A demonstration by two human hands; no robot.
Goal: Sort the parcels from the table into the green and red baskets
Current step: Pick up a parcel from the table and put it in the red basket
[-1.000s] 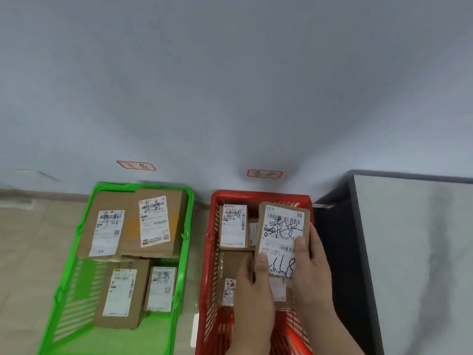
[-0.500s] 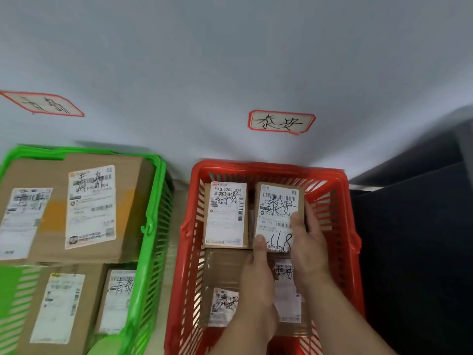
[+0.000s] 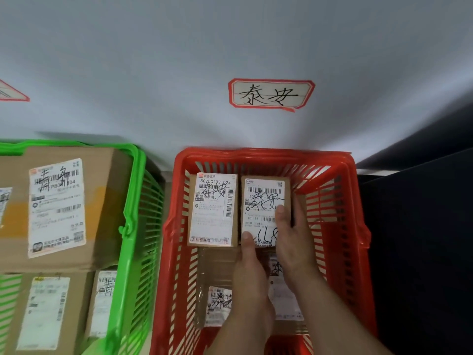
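Note:
A small brown parcel with a white label [image 3: 261, 201] lies low inside the red basket [image 3: 340, 201], at its far right. Both hands hold it. My left hand [image 3: 252, 267] has its thumb on the near edge of the label. My right hand [image 3: 294, 239] grips the parcel's right side, thumb on top. Beside it on the left lies another labelled parcel [image 3: 213, 210]. Two more parcels [image 3: 217, 285] lie nearer to me under my wrists, partly hidden. The green basket [image 3: 133, 201] on the left holds a large box [image 3: 61, 208] and smaller parcels.
A red-framed paper sign [image 3: 271, 94] is stuck on the pale wall above the red basket. Part of another sign [image 3: 11, 93] shows at the left edge. A dark panel [image 3: 422, 239] stands right of the red basket.
The view has come closer to the baskets. Both hands have carried the parcel down into the far right of the red basket, next to the other labelled parcel.

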